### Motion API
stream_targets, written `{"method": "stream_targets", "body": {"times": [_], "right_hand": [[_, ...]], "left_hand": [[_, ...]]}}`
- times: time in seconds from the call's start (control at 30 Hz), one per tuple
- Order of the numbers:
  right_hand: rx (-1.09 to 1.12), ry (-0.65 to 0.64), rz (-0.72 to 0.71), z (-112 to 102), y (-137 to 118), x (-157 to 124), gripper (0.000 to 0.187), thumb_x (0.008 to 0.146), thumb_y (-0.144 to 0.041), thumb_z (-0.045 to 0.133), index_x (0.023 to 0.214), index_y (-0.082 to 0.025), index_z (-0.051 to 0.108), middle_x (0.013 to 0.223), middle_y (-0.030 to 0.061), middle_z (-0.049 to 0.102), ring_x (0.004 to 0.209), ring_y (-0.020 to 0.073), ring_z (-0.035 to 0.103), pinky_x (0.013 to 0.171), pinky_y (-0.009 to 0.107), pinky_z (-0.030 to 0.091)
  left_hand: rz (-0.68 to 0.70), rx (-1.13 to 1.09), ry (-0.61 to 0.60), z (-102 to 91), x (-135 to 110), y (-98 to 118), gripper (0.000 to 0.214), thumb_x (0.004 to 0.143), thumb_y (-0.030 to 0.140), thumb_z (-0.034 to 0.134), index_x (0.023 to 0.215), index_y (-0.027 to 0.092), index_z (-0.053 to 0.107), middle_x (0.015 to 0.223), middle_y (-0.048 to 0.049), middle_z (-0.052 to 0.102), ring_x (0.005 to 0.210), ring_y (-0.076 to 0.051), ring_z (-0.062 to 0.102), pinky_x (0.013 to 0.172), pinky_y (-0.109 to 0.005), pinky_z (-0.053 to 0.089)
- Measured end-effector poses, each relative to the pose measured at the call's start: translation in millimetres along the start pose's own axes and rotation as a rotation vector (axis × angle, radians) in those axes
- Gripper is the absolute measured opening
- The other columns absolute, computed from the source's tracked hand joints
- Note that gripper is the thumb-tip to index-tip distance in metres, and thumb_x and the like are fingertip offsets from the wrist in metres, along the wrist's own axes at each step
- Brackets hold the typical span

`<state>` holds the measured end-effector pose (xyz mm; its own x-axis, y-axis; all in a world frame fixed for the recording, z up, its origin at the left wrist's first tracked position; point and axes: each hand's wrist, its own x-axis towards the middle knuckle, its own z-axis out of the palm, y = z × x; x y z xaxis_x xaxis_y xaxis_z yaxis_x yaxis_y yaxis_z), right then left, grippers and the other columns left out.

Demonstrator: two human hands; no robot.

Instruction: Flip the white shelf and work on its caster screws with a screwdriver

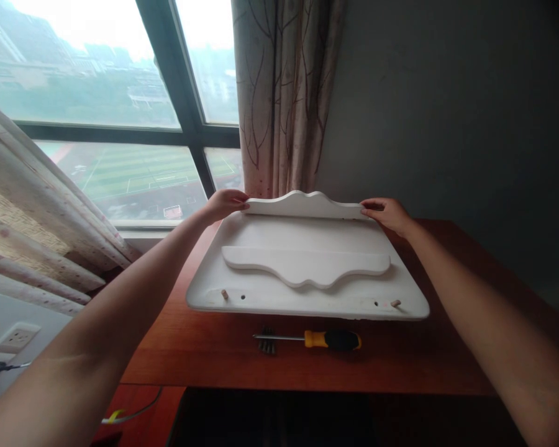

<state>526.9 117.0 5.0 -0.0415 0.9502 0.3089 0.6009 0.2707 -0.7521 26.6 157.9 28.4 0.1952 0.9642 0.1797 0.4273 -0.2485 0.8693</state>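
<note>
A white board with a wavy edge stands on edge along the far side of a flat white panel. My left hand pinches its left end, and my right hand grips the right end between thumb and fingers. A second wavy white board lies flat on the panel, its curved edge toward me. Near the panel's front edge, a wooden dowel sticks up at the left and another dowel at the right, each beside a small dark hole.
In front of the panel, a yellow and black screwdriver lies on the reddish-brown table, its shaft across several small dark screws. Behind stand a window and a curtain. A wall socket with a plug is at lower left.
</note>
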Motion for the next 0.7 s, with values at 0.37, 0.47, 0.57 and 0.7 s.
{"method": "stream_targets", "body": {"times": [0.37, 0.47, 0.57, 0.7], "right_hand": [[-0.177, 0.038, -0.032, 3, -4, -2, 0.023, 0.078, -0.034, 0.076, 0.097, -0.021, 0.079, 0.099, 0.0079, 0.078, 0.092, 0.0267, 0.071, 0.09, 0.044, 0.054], [-0.216, 0.058, -0.035, 4, -4, -4, 0.023, 0.078, -0.031, 0.075, 0.099, -0.022, 0.079, 0.099, 0.0072, 0.078, 0.09, 0.0264, 0.072, 0.09, 0.043, 0.054], [-0.248, 0.073, -0.037, 6, -3, -5, 0.023, 0.078, -0.029, 0.074, 0.1, -0.023, 0.079, 0.098, 0.0057, 0.079, 0.09, 0.0261, 0.072, 0.09, 0.043, 0.055], [-0.284, 0.093, -0.04, 8, -1, -6, 0.024, 0.078, -0.028, 0.075, 0.101, -0.024, 0.08, 0.097, 0.0048, 0.079, 0.09, 0.0265, 0.073, 0.091, 0.044, 0.055]], "left_hand": [[0.086, 0.168, 0.006, -0.1, 5, -7, 0.039, 0.057, 0.043, 0.086, 0.086, 0.018, 0.079, 0.083, -0.0082, 0.076, 0.088, -0.03, 0.071, 0.087, -0.04, 0.053], [0.11, 0.2, 0.013, 1.3, 3, -10, 0.038, 0.06, 0.043, 0.083, 0.088, 0.018, 0.078, 0.085, -0.0082, 0.076, 0.088, -0.029, 0.071, 0.089, -0.041, 0.053], [0.132, 0.226, 0.02, 2.3, 2, -12, 0.038, 0.063, 0.045, 0.082, 0.089, 0.018, 0.078, 0.087, -0.0084, 0.076, 0.088, -0.028, 0.071, 0.09, -0.04, 0.053], [0.158, 0.252, 0.04, 3.8, 1, -15, 0.04, 0.065, 0.049, 0.081, 0.09, 0.018, 0.078, 0.087, -0.0094, 0.076, 0.088, -0.028, 0.071, 0.091, -0.04, 0.053]]}}
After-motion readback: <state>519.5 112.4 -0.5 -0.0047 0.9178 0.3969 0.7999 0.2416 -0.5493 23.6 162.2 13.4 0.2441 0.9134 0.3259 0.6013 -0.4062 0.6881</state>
